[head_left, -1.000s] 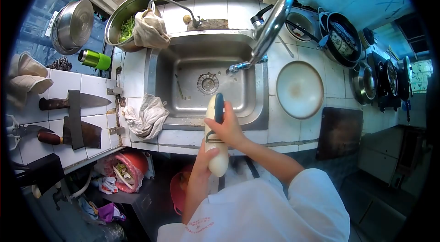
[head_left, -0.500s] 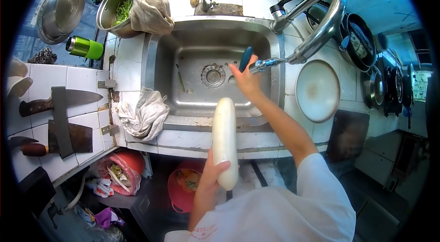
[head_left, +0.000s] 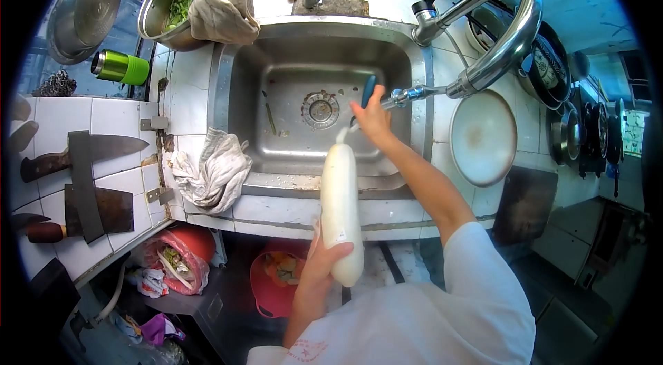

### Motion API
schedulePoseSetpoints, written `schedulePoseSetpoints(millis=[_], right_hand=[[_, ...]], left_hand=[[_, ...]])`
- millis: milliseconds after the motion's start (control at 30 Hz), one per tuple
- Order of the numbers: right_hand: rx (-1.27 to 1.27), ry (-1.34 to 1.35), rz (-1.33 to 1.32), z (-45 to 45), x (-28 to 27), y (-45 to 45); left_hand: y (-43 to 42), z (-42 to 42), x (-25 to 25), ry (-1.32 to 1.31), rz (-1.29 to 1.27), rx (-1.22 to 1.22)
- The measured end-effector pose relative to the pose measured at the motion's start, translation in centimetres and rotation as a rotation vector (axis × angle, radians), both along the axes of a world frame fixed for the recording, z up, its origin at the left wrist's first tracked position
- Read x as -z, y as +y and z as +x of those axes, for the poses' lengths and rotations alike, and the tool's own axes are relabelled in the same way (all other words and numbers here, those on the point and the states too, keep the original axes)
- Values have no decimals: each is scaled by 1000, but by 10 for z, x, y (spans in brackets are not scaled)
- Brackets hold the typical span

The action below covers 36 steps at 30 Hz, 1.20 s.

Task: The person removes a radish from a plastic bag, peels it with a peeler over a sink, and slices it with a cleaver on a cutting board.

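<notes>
Apparent step, peeling: left hand (head_left: 322, 263) clasps pale vegetable (head_left: 340, 206) at sink (head_left: 277, 185) 6 o'clock; right hand (head_left: 374, 123), curled around peeler (head_left: 369, 91) at 3 o'clock, requires blade realignment for the next stroke.

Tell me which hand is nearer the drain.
Right. The right hand, with the peeler, is over the sink just right of the drain; the left hand is farther off, toward the body, on the white vegetable.
</notes>
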State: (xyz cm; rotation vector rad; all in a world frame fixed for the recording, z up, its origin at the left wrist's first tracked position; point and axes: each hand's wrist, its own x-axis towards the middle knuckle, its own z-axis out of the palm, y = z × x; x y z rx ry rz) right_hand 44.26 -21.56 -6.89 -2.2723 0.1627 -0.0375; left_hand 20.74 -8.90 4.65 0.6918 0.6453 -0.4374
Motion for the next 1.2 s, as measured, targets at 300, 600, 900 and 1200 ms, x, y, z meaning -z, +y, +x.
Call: schedulePoseSetpoints(millis=[300, 600, 900, 1200], right_hand=[[-243, 395, 629, -94, -98, 25], [72, 97, 20, 13, 24, 7], [-301, 402, 505, -92, -108, 25], [-27, 48, 58, 15, 35, 10]], left_hand=[[3, 29, -12, 46, -114, 2], [2, 17, -4, 12, -109, -21], [-4, 19, -1, 33, 38, 13], [2, 12, 3, -3, 76, 45]])
